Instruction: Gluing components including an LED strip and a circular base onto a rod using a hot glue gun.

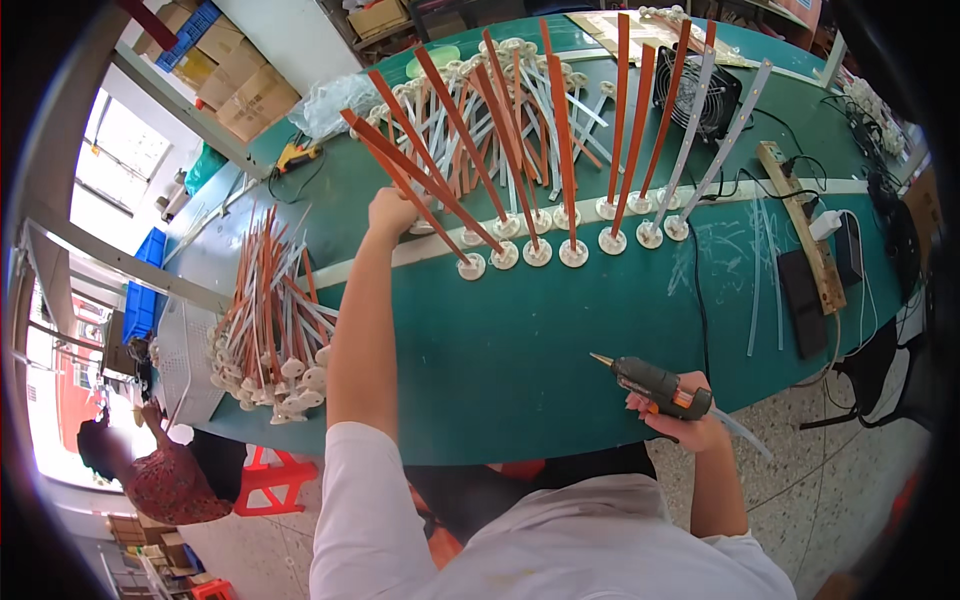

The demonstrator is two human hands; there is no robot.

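Note:
My right hand (690,420) grips a black hot glue gun (660,388) at the front right of the green table (480,370). Its nozzle points left, and a translucent glue stick (742,432) sticks out behind. My left arm reaches out to the left end of two rows of upright strips on round white bases (573,252). Most strips (563,150) are orange-brown; those at the right end are pale grey (690,130). My left hand (393,213) is closed beside a white base (422,227); its fingertips are hidden, so what it holds cannot be made out.
Bundled strips with white ends (265,330) lie at left by a white basket (188,355). Behind the rows is another pile (520,110). At right are a black fan (705,100), a wooden power board (800,225) and cables. A person (165,460) sits at far left.

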